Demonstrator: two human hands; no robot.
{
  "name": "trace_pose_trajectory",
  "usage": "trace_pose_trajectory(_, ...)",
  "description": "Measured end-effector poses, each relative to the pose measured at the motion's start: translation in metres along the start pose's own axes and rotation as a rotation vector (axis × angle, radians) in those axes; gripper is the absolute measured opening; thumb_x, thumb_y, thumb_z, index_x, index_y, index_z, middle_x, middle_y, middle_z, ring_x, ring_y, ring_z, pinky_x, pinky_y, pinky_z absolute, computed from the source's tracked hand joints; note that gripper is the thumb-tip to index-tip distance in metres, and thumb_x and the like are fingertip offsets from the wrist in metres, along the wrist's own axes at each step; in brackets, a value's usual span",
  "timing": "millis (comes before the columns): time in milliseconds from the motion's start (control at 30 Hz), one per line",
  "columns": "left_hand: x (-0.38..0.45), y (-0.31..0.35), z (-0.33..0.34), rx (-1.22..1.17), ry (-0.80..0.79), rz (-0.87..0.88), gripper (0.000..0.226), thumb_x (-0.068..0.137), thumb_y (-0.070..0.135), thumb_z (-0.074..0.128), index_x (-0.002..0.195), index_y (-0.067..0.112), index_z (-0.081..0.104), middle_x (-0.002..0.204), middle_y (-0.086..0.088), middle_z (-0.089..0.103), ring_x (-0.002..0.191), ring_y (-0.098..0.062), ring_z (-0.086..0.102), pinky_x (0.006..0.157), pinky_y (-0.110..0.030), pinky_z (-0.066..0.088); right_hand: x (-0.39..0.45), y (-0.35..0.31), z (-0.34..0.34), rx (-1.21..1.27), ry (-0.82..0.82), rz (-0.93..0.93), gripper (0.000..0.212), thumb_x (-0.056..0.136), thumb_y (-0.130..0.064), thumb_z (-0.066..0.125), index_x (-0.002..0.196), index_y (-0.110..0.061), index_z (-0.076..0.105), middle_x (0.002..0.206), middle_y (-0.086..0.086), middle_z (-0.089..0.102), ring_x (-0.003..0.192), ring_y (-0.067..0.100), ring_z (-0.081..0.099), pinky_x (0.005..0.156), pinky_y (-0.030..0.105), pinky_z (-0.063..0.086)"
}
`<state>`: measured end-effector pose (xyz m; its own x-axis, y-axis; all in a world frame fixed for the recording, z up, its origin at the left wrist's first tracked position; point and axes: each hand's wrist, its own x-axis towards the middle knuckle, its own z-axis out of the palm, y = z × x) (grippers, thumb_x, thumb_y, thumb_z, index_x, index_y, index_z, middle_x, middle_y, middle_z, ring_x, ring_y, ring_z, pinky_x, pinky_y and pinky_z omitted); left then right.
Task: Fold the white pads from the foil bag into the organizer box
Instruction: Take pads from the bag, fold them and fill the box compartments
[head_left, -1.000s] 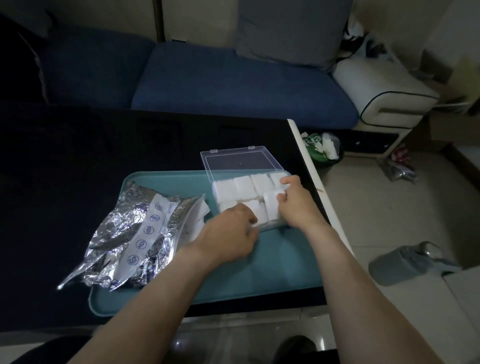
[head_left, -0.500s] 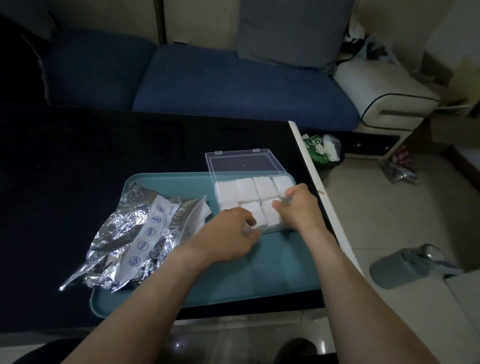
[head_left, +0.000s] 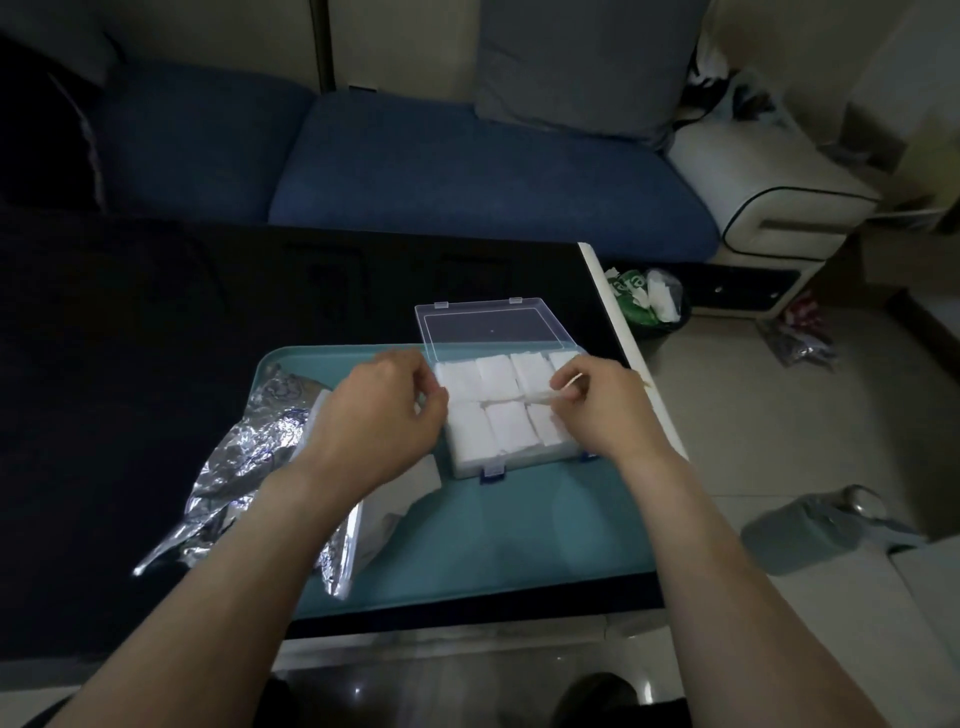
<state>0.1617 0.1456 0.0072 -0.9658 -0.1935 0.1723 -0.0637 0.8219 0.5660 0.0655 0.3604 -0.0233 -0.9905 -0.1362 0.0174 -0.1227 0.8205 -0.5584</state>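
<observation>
On the dark table (head_left: 156, 322) sits a teal tray (head_left: 519, 530), and at its left end the foil bag (head_left: 244, 467) lies crumpled, its long axis running from the near left corner up toward the box, its mouth at the right with white sheets (head_left: 395, 499) spilling out under the left forearm. The left hand (head_left: 374, 415) hovers over the bag's upper end and the box's left edge, fingers curled with thumb and forefinger pinched together; whether they grip anything I cannot tell. The clear box (head_left: 478, 465) sits on the tray's far right, long side left to right, lid (head_left: 493, 327) open away from me, folded pads (head_left: 509, 431) packed in two rows. The right hand (head_left: 602, 410) covers the box's right end and pinches a thin pad (head_left: 545, 397) that stretches leftward across the middle. Beyond the table are a blue sofa (head_left: 467, 171) and a bin (head_left: 649, 301); a grey bottle (head_left: 810, 530) lies on the floor at right.
</observation>
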Motion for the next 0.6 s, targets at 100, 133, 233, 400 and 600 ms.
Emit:
trace_pose_trajectory(100,-0.001,-0.009,-0.006,0.126,-0.093,-0.049,0.023,0.087,0.04,0.062,0.094,0.018,0.058,0.089,0.001,0.055,0.081,-0.023,0.058,0.07,-0.035,0.047,-0.007,0.002,-0.004,-0.057,-0.224,-0.025,0.02,0.085,-0.005,0.064,0.089,-0.018,0.079,0.09,-0.003,0.074,0.081,0.006,0.066,0.073,0.01,0.048)
trace_pose_trajectory(133,-0.001,-0.011,-0.008,0.162,-0.131,-0.063,0.029,0.087,0.043,0.062,0.1,0.017,0.057,0.093,0.0,0.052,0.085,-0.024,0.058,0.074,-0.036,0.048,-0.009,0.002,-0.001,-0.073,-0.25,-0.01,0.02,0.085,-0.005,0.064,0.09,-0.016,0.08,0.092,-0.002,0.076,0.086,0.009,0.068,0.081,0.015,0.05)
trace_pose_trajectory(233,-0.005,-0.017,-0.011,0.215,-0.256,-0.124,0.042,0.087,0.045,0.063,0.115,0.015,0.054,0.102,-0.001,0.043,0.1,-0.027,0.056,0.083,-0.035,0.043,-0.008,-0.002,0.006,-0.097,-0.19,-0.022,0.018,0.085,-0.004,0.065,0.085,-0.012,0.081,0.09,0.0,0.077,0.09,0.014,0.07,0.091,0.022,0.051)
trace_pose_trajectory(400,-0.006,-0.037,-0.013,0.326,-0.434,-0.26,0.048,0.085,0.04,0.065,0.124,0.018,0.049,0.122,-0.011,0.045,0.124,-0.032,0.041,0.102,-0.042,0.038,-0.008,-0.013,-0.001,-0.258,-0.174,-0.053,0.026,0.087,-0.002,0.058,0.085,-0.016,0.08,0.09,0.001,0.076,0.086,0.021,0.068,0.082,0.029,0.057)
trace_pose_trajectory(600,-0.002,-0.049,-0.009,0.215,-0.453,-0.276,0.038,0.095,0.008,0.046,0.133,0.012,0.047,0.127,-0.015,0.057,0.11,-0.03,0.055,0.08,-0.032,0.041,-0.054,-0.084,0.023,0.144,-0.089,-0.272,0.021,0.095,-0.008,0.059,0.109,-0.014,0.073,0.105,-0.002,0.071,0.093,0.013,0.066,0.086,0.023,0.051)
